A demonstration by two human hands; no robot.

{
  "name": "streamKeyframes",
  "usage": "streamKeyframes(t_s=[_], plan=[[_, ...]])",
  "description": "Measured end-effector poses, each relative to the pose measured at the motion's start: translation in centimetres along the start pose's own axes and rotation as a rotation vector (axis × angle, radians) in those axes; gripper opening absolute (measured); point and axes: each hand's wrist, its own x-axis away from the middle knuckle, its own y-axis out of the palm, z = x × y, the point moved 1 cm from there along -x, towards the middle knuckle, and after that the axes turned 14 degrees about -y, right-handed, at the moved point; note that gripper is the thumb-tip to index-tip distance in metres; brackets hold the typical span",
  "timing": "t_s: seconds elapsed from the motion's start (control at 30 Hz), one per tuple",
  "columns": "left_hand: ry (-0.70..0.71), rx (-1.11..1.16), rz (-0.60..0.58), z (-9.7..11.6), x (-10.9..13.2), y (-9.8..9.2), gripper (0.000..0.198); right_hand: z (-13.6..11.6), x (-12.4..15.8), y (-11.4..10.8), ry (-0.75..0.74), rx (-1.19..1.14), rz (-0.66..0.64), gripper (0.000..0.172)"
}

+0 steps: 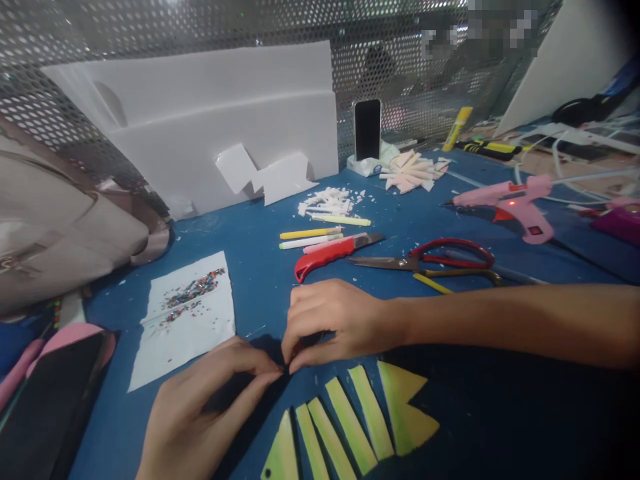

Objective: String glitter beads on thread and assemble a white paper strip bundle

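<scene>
My left hand (210, 407) and my right hand (333, 323) meet fingertip to fingertip low over the blue table (260, 247). Both are pinched together on something tiny and dark that I cannot make out. Just below the fingertips lie several yellow-green foam strips and a tail piece (350, 420), laid out like a fish. My right forearm stretches in from the right edge.
A white paper sheet with coloured glitter (187, 313) lies to the left. Behind the hands are a red utility knife (333, 253), red-handled scissors (425, 260), coloured sticks (310, 235), a pink glue gun (515, 203), white foam scraps (327, 200), an upright phone (367, 128) and white foam board (215, 120). A bag (70, 227) sits left.
</scene>
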Motion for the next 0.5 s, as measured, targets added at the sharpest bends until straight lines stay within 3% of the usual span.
streamKeyframes(t_s=[0.33, 0.47, 0.5], plan=[[0.056, -0.101, 0.024, -0.4, -0.7, -0.7, 0.006, -0.1, 0.0, -0.1, 0.029, 0.026, -0.009, 0.013], [0.050, -0.208, 0.289, -2.4, -2.5, -2.6, 0.010, -0.2, -0.1, -0.3, 0.106, -0.002, 0.039, 0.011], [0.041, -0.263, 0.310, -2.8, -3.1, -2.9, 0.012, -0.2, -0.1, -0.3, 0.115, -0.008, 0.044, 0.011]])
